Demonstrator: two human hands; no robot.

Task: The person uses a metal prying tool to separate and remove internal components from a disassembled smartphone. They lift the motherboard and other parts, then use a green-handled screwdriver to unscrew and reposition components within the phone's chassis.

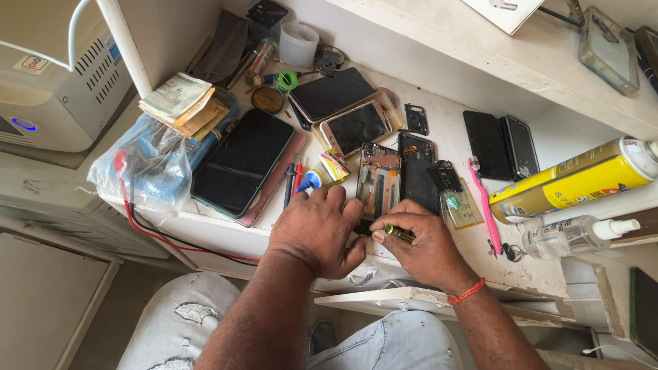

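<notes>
Step in hand looks like screw work on the opened phone frame (378, 179) at the front edge of the white bench (439, 130). Left hand (317, 229) lies palm down, fingers loosely spread, fingertips pressing the frame's lower left edge, holding nothing else. Right hand (425, 243) is curled tight around a small brass-coloured screwdriver (397, 233), pinched between thumb and forefinger, tip aimed at the frame's bottom edge; the tip itself is hidden behind the left fingers, so can't tell if it's seated in a screw. Judgement: next move calls for a steady frame under the left hand and a fine, upright twist from the right, since parts here are tiny and close to the bench edge

Just right of the frame lies a black phone back (417, 171), touching or nearly so. A small clear packet with a green label (458, 204) sits right of that, then a pink toothbrush (483, 205). Far right, a yellow spray can (576, 179) lies on its side, white cap to the right, with dark print on a long label. Below it, a clear pump bottle (572, 235), also lying down. Left of the hands: a large dark phone (241, 161), a blue-capped glue tube (312, 180), a clear plastic bag (144, 168), a folded wad of paper (181, 101) with print too small to tell
</notes>
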